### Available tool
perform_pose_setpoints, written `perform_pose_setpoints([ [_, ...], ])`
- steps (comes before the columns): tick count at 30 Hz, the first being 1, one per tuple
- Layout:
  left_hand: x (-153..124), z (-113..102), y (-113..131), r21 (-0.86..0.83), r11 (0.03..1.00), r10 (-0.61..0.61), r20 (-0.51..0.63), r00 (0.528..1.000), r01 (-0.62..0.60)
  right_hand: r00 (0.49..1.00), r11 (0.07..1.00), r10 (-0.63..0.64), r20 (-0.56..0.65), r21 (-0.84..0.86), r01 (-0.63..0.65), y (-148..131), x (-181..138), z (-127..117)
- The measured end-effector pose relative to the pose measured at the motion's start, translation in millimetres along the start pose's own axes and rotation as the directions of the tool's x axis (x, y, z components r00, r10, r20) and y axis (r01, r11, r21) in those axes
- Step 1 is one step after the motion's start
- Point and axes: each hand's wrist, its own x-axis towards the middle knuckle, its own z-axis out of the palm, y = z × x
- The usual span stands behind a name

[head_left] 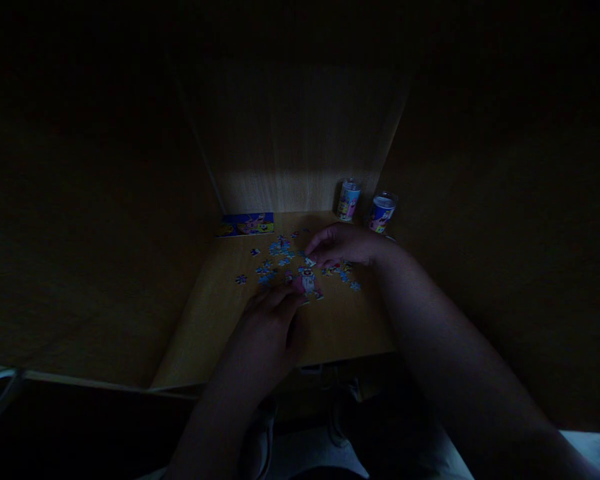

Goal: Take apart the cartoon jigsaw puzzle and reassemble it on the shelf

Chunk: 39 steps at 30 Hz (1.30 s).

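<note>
The scene is very dark. Several small jigsaw pieces [275, 257] lie scattered on a wooden desk [215, 313]. A small joined cluster of pieces [309, 283] sits in the middle. My left hand [270, 327] rests on the desk with its fingertips touching that cluster, fingers lying fairly flat. My right hand [343, 245] reaches in from the right, fingers curled, pinching a single pale puzzle piece [310, 262] just above the cluster.
A blue picture card [247, 225] lies at the back left of the desk. Two small printed cans [349, 199] [381, 211] stand at the back right. Wooden side walls and a back panel enclose the desk. The desk's front edge is near my knees.
</note>
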Motion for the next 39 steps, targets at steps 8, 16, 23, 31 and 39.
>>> perform_pose_setpoints([
  [8, 0.9, -1.7, 3.1, -0.028, 1.000, -0.003, 0.002, 1.000, 0.004, 0.989, 0.983, -0.044, 0.143, -0.168, 0.068, -3.5, -0.7, 1.5],
  [16, 1.3, -2.7, 2.8, -0.045, 0.999, -0.003, 0.021, 1.000, 0.004, 0.947, 0.995, 0.043, 0.318, -0.095, -0.014, -8.4, -6.6, 11.2],
  [23, 1.8, -2.9, 4.0, -0.055, 0.998, -0.011, 0.021, 1.000, 0.012, 0.924, 0.955, 0.013, 0.382, -0.279, 0.102, -7.8, -5.5, 13.0],
  [31, 2.0, -2.6, 4.1, -0.055, 0.998, -0.016, 0.033, 0.999, 0.018, 0.919, 0.934, -0.013, 0.395, -0.322, 0.152, -2.9, -1.7, 13.4],
  [39, 1.7, -2.0, 3.6, -0.039, 0.999, -0.010, 0.030, 1.000, 0.012, 0.917, 0.935, 0.002, 0.400, -0.327, 0.141, -4.7, -2.5, 14.6],
])
